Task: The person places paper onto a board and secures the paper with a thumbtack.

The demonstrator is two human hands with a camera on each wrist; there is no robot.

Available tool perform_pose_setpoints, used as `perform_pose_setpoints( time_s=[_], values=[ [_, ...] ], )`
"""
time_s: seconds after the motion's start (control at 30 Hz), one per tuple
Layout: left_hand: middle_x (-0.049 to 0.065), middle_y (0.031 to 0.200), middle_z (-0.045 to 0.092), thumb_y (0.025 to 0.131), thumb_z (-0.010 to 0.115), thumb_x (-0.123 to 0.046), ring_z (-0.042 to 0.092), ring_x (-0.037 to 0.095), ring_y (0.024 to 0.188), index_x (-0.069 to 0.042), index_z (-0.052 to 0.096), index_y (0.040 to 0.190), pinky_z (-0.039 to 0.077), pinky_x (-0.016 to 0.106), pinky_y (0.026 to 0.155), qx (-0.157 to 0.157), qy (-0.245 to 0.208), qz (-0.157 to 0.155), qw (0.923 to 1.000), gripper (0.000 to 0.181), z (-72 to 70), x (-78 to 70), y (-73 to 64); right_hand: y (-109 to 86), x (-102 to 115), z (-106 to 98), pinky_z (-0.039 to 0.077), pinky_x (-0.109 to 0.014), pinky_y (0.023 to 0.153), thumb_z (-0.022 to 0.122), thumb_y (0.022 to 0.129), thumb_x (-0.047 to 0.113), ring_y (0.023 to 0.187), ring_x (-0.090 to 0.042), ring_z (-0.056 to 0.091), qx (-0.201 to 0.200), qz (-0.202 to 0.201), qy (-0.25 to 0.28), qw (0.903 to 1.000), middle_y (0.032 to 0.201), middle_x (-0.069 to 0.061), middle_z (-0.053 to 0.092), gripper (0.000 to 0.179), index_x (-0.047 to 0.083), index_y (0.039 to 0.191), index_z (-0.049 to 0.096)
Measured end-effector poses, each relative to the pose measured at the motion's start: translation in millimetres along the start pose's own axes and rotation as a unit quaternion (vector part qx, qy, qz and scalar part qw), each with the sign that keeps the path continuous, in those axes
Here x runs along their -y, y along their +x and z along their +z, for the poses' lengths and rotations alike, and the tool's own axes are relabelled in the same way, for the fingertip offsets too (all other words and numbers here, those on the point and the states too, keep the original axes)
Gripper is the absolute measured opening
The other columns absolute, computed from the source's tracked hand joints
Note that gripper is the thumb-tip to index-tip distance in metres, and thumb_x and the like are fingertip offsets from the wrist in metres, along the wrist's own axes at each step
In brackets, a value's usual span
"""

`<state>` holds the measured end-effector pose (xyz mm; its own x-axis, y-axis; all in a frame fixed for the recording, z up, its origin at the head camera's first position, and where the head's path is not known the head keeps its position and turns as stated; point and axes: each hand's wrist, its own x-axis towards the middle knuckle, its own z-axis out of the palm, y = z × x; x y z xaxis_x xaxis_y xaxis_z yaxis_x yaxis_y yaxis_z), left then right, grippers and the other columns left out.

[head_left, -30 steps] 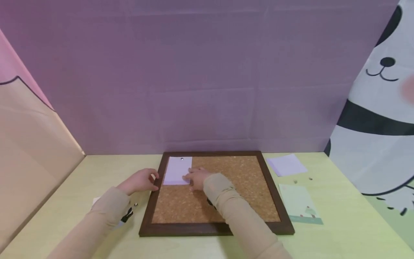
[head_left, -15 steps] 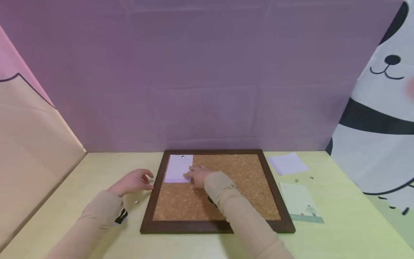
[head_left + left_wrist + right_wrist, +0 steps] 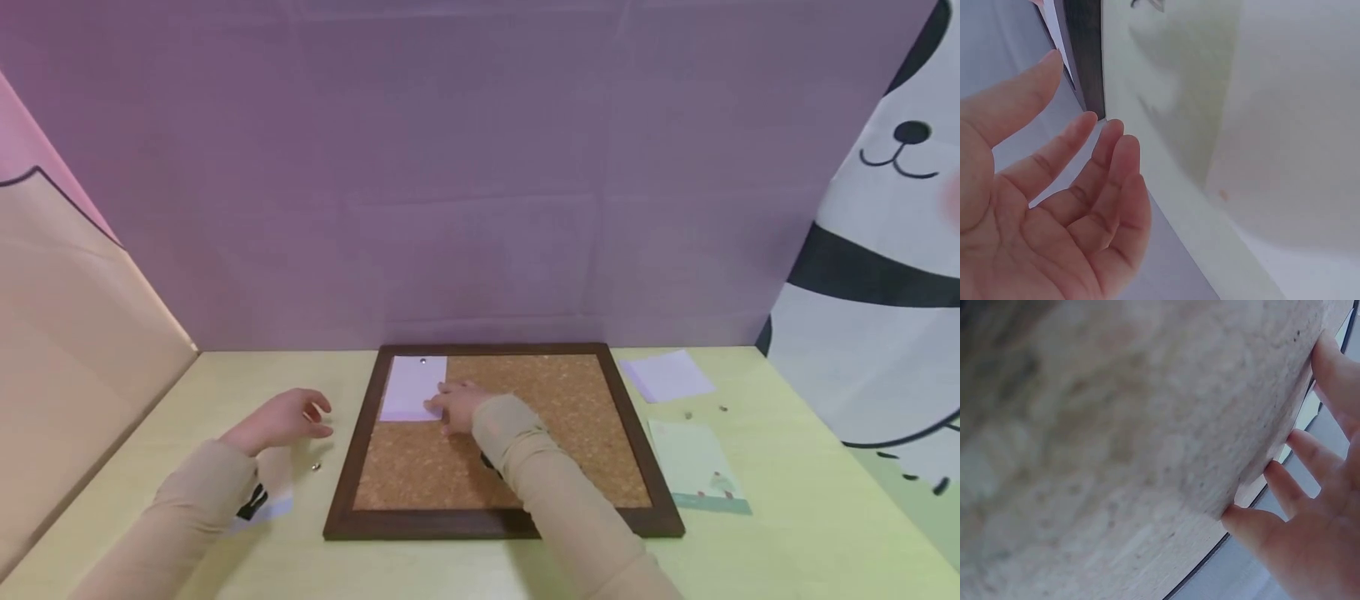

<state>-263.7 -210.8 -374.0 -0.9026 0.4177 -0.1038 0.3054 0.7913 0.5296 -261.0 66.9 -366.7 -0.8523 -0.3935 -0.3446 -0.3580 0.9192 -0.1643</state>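
A cork board (image 3: 555,442) in a dark wooden frame lies on the table. At its upper left is a pale lilac sheet of paper (image 3: 408,393) with a metal thumbtack (image 3: 423,361) at its top edge. My right hand (image 3: 459,406) rests its spread fingertips at the sheet's right edge and on the cork; the right wrist view shows the fingertips touching the surface. My left hand (image 3: 281,419), holding nothing, hovers left of the frame with fingers loosely bent. Partly under the left forearm lies another sheet (image 3: 276,479), and a small metal tack (image 3: 316,467) is beside it.
Right of the board lie a lilac sheet (image 3: 670,377) and a pale green notepaper (image 3: 692,458) with a printed border. Two small tacks, one (image 3: 687,415) nearer the board and another (image 3: 723,408), lie between them. A purple cloth (image 3: 480,183) hangs behind the table.
My left hand has drawn away from the frame's left edge, moving left and uncovering more of the sheet beneath the forearm. The right hand stays at the pinned paper's edge.
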Motion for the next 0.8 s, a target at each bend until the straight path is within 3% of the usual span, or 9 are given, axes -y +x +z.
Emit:
perform_pose_setpoints(
  time_s=[0.33,0.6,0.8],
  values=[
    [0.019,0.093,0.064,0.079,0.073,-0.012,0.060,0.030,0.087,0.008,0.059,0.102,0.050,0.044,0.076,-0.005,-0.008,-0.001,1.0000,0.033,1.6,8.6,-2.9,0.7,0.8,-0.4,0.017,-0.037,0.119,0.060,0.092,0.026,0.145,-0.026,0.019,0.006,0.003,-0.009,0.9999,0.157,0.000,0.024,0.053,0.027,0.142,0.043],
    [0.030,0.103,0.059,0.078,0.074,-0.013,0.058,0.042,0.095,0.009,0.053,0.114,0.049,0.053,0.082,-0.011,0.012,-0.022,0.9996,0.047,-2.5,16.5,-12.4,1.1,1.6,0.1,0.017,-0.037,0.118,0.060,0.092,0.026,0.144,-0.026,0.020,0.006,-0.007,-0.010,0.9999,0.156,-0.001,0.025,0.053,0.026,0.142,0.044],
    [0.032,0.105,0.058,0.077,0.075,-0.014,0.057,0.044,0.096,0.010,0.052,0.116,0.048,0.054,0.082,-0.016,0.019,-0.021,0.9995,0.051,-6.3,21.3,-15.0,1.4,0.5,-0.6,0.019,-0.038,0.118,0.060,0.092,0.026,0.144,-0.027,0.020,0.003,-0.002,-0.010,0.9999,0.156,-0.001,0.025,0.053,0.026,0.142,0.044]
  ],
)
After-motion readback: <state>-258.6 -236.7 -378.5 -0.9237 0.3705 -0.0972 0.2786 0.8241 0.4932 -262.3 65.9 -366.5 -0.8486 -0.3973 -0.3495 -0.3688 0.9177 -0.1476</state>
